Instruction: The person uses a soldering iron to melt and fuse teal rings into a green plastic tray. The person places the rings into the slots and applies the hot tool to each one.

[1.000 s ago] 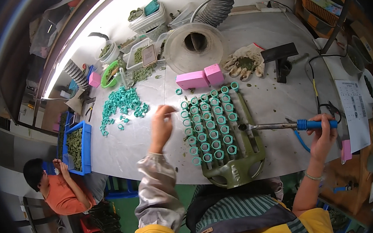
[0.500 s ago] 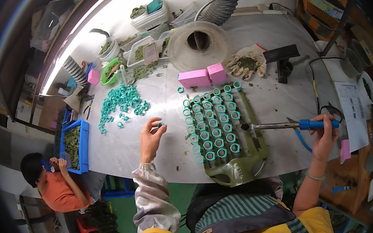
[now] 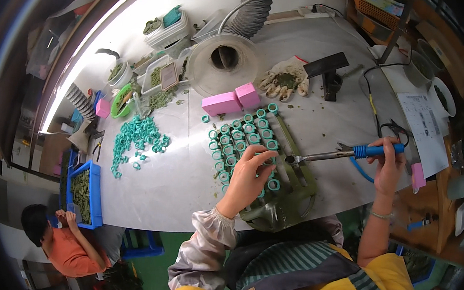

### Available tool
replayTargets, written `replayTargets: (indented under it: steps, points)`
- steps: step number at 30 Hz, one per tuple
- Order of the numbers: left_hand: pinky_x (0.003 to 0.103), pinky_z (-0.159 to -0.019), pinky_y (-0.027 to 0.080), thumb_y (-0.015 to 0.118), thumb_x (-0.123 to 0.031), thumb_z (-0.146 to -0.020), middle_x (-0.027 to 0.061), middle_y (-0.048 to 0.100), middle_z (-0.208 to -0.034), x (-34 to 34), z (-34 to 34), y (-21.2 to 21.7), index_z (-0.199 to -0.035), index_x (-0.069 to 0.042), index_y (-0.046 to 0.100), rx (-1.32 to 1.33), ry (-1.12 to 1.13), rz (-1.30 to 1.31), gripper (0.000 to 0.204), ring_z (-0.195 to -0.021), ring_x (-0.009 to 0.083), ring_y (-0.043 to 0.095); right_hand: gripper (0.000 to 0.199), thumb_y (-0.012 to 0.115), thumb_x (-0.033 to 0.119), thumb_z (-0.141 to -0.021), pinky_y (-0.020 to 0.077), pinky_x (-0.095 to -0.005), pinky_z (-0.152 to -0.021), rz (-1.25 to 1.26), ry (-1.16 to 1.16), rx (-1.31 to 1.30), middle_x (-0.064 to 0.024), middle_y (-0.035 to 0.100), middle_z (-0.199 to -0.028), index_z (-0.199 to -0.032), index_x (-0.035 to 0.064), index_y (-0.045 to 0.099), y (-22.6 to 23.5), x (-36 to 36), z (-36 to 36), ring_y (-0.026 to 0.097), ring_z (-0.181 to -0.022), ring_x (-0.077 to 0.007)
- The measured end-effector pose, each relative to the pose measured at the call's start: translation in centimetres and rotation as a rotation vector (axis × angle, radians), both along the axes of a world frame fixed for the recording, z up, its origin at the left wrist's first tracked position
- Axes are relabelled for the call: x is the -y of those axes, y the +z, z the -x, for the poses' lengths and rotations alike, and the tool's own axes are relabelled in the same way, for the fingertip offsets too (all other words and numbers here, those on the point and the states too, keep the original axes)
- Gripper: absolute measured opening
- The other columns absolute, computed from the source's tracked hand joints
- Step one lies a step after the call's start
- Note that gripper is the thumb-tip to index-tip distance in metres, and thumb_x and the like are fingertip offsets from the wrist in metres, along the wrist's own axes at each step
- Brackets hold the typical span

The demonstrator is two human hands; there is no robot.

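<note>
My left hand (image 3: 248, 179) reaches over the rows of teal rings (image 3: 238, 136), its thumb and fingers pinched together. A teal ring seems to be between the fingertips, mostly hidden by them. The rings stand in rows on an olive-green slatted frame (image 3: 274, 216) with a rounded near end. My right hand (image 3: 389, 168) is closed around the blue handle of a soldering iron (image 3: 331, 155). The iron's metal shaft points left, and its dark tip lies over the frame, just right of my left fingertips. My left hand hides several rings.
Loose teal rings (image 3: 136, 139) lie piled at left. Pink blocks (image 3: 221, 103), a glove (image 3: 287, 79) and a black stand (image 3: 329, 74) sit beyond the frame, near a funnel-shaped hood (image 3: 198, 66). Pliers and a cable (image 3: 371, 96) lie right. Another person (image 3: 68, 248) works beside a blue tray (image 3: 96, 196).
My left hand has moved right, from bare table to above the ring rows, carrying a teal ring. My right hand keeps the soldering iron over the frame. The whole view has shifted slightly.
</note>
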State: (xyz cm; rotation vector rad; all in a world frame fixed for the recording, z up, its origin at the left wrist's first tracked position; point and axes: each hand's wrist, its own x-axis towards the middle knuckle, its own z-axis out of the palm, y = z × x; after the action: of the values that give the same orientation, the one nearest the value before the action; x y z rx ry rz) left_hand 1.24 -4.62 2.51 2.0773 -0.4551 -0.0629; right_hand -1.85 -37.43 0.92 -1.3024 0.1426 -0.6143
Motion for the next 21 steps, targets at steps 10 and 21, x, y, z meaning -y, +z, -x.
replayTargets:
  steps: [10,21]
  points:
    - [0.040,-0.089,0.047,0.073,-0.001,-0.075,0.0088,0.064,-0.110,2.4,-1.9,-3.3,-0.108,-0.004,0.068,0.281,0.015,-0.171,0.033,-0.103,0.0312,0.057,0.021,0.060,0.020,-0.097,0.0536,-0.0257,-0.052,-0.062,0.048,-0.006,-0.0111,0.070,-0.081,-0.089,0.0010,0.063,-1.8,-1.4,-0.8,0.063,-0.056,-0.0138]
    - [0.041,-0.093,0.045,0.075,-0.005,-0.076,0.0118,0.061,-0.112,1.4,-2.2,-2.7,-0.117,-0.006,0.064,0.288,-0.071,-0.097,0.042,-0.106,0.0315,0.055,0.022,0.060,0.025,-0.096,0.0475,-0.0243,-0.051,0.051,-0.013,0.010,-0.0081,0.066,-0.078,-0.089,0.0042,0.064,-0.8,2.1,0.2,0.055,-0.055,-0.0116]
